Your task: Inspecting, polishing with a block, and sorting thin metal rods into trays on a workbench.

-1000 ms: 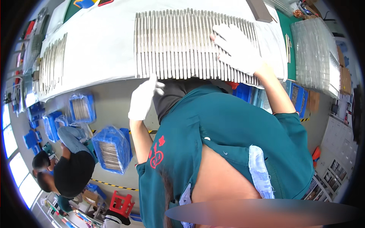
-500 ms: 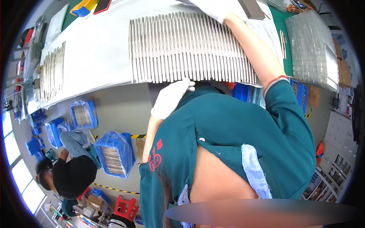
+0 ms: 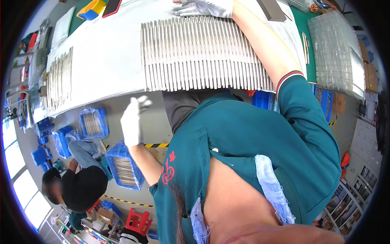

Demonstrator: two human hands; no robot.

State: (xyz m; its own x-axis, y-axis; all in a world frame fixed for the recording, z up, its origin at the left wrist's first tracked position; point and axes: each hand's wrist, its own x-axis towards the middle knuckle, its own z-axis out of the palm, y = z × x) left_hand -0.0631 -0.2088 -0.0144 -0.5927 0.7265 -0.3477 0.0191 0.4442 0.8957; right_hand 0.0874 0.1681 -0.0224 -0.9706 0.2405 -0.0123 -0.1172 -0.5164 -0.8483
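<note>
Right hand (image 3: 209, 8) by rods (image 3: 203, 57), fingers' hold unclear; left hand (image 3: 132, 122) empty, fingers parted. Shove could spill rods off counter (image 3: 105, 57).

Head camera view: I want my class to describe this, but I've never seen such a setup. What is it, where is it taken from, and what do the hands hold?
There is no machine here, only a person's two gloved hands. The camera sits on the person's head and looks down; its wide lens bends straight edges.

On the white-covered table lies a broad row of metal rods, side by side. A smaller group of rods lies toward the left end, and a brown block at the far right.

The right hand is at the rods' far ends; whether it grips any is unclear. The left hand, slightly blurred, is open in front of the table edge, with nothing visible in it.
</note>
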